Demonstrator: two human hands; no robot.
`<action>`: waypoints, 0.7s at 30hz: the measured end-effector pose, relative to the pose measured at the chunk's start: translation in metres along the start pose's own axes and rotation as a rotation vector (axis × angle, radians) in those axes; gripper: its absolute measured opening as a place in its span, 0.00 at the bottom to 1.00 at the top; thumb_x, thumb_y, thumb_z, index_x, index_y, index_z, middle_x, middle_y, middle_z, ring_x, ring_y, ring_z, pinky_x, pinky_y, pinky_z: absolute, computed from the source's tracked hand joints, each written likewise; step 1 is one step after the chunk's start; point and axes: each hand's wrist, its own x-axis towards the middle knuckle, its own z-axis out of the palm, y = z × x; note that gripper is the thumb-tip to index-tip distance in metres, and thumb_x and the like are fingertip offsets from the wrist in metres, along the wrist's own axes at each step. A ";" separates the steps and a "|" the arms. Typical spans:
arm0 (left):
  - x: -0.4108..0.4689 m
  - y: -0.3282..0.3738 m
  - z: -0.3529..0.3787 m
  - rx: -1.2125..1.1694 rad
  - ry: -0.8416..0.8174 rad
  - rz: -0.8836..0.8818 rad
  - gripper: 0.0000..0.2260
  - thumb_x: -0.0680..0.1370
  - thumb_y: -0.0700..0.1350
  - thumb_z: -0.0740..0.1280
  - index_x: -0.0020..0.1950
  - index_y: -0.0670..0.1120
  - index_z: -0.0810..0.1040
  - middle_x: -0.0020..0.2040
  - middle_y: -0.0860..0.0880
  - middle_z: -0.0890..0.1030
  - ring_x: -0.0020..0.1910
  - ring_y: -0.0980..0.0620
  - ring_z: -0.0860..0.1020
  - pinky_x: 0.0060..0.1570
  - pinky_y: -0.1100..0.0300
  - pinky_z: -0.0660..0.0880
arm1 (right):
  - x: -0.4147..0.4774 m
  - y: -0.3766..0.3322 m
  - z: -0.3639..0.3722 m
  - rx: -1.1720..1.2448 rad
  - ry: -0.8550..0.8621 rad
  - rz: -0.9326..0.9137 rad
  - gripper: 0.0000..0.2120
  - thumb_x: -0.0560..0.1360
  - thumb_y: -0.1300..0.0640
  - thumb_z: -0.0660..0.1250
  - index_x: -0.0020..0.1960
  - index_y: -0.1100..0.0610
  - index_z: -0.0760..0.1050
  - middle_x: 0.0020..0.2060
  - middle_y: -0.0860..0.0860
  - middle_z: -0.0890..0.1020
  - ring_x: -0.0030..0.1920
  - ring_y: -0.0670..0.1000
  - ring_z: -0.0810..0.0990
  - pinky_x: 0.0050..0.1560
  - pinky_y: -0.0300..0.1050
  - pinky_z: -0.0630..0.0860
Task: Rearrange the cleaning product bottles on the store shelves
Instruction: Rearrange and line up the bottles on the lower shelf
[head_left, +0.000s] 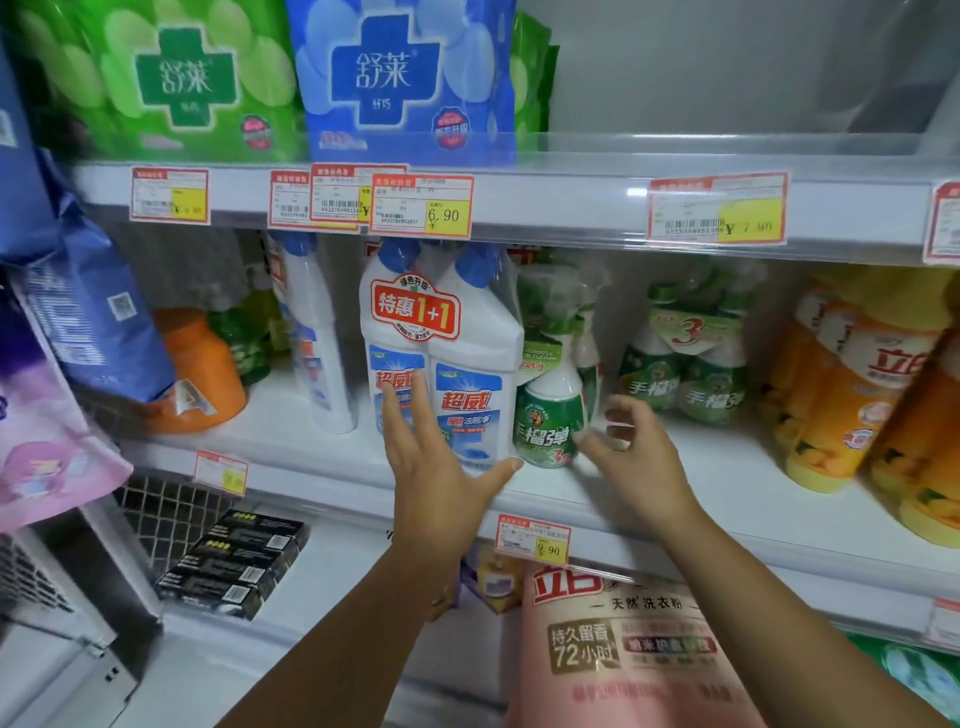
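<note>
Fingers of the left hand (434, 470) spread flat against the twin-pack (441, 358); right hand (631, 462) half-curled, empty, beside the green spray bottle (548, 421); grip low near the shelf's (727, 488) front edge, I judge.

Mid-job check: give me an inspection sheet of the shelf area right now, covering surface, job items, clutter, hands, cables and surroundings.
Surface: white middle shelf, stocked, with bare patches at its front.
Job's things: twin pack of white bottles upright at the shelf front; green spray bottle upright beside it; green three-pack further back; yellow bottles leaning at the far end; single white bottle and orange jug on the other side.
Clutter: blue bags leaning over the orange jug.
Hands: left hand open, fingers against the twin pack; right hand open, beside the spray bottle, contact unclear.
Cables: nothing seen.
Surroundings: price tags on the shelf edge; pink detergent bag below.
</note>
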 end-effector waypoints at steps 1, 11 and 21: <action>0.001 0.000 0.002 0.005 0.014 0.000 0.55 0.63 0.56 0.77 0.73 0.61 0.38 0.76 0.56 0.38 0.75 0.52 0.43 0.67 0.59 0.55 | 0.003 0.001 0.001 0.014 -0.069 0.016 0.31 0.70 0.53 0.74 0.69 0.50 0.65 0.59 0.45 0.73 0.58 0.47 0.73 0.58 0.43 0.70; 0.008 -0.010 0.008 0.010 0.050 -0.038 0.51 0.66 0.53 0.75 0.75 0.58 0.40 0.77 0.52 0.41 0.75 0.53 0.46 0.66 0.62 0.54 | 0.014 0.003 0.022 0.048 -0.145 -0.077 0.39 0.66 0.56 0.77 0.71 0.47 0.62 0.63 0.49 0.75 0.59 0.49 0.77 0.62 0.52 0.74; 0.005 -0.004 0.008 0.128 0.141 -0.010 0.41 0.67 0.51 0.75 0.73 0.49 0.55 0.71 0.42 0.59 0.69 0.45 0.57 0.66 0.52 0.59 | 0.006 0.035 -0.081 0.014 -0.128 0.018 0.38 0.67 0.63 0.76 0.72 0.51 0.61 0.54 0.43 0.78 0.51 0.44 0.79 0.43 0.28 0.73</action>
